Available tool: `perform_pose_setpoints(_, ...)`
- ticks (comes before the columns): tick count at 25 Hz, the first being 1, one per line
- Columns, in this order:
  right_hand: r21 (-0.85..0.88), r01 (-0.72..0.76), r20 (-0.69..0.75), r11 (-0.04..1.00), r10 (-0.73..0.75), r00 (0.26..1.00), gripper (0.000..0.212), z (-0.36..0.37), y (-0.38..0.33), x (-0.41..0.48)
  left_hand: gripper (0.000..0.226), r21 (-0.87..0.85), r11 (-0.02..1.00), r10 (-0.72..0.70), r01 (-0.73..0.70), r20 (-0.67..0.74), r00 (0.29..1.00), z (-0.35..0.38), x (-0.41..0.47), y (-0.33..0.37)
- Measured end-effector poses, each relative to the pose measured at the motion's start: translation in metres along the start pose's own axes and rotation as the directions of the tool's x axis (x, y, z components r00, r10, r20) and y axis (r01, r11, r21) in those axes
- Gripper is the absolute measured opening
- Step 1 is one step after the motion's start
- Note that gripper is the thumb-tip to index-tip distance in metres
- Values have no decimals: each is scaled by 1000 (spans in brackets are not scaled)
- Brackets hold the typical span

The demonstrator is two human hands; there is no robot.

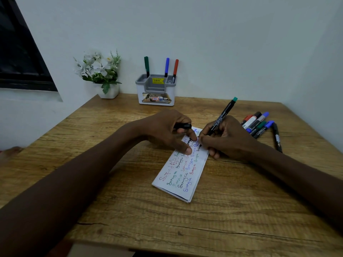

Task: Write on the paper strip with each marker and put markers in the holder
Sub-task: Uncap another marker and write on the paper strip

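A folded white paper strip (182, 175) covered in coloured handwriting lies on the wooden table (130, 210). My right hand (224, 138) grips a black marker with a teal end (222, 115), its tip touching the strip's far end. My left hand (167, 130) presses the strip with its fingertips and holds a black marker cap (182, 126). The grey-and-white holder (156, 90) stands at the back by the wall with a green marker (146, 66), a blue marker (167, 67) and a red marker (175, 70) upright in it.
Several loose markers (257, 124) lie in a bunch at the right of the table, with one black marker (277, 137) beside them. A white pot of artificial flowers (102, 73) sits at the back left. A dark window frame (20, 52) is on the left wall.
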State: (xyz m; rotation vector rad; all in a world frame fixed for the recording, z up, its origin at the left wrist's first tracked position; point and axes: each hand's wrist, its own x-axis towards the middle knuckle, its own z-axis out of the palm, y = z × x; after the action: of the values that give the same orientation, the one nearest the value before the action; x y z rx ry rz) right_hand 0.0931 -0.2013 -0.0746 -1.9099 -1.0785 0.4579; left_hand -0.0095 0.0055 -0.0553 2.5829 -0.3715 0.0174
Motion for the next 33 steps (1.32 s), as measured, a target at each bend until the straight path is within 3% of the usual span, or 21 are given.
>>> perform_pose_setpoints(33,-57,-54,-80,997,50,996,11,1,-4,1,45,-40,999,17,-16,13,1000,1,-3,-3)
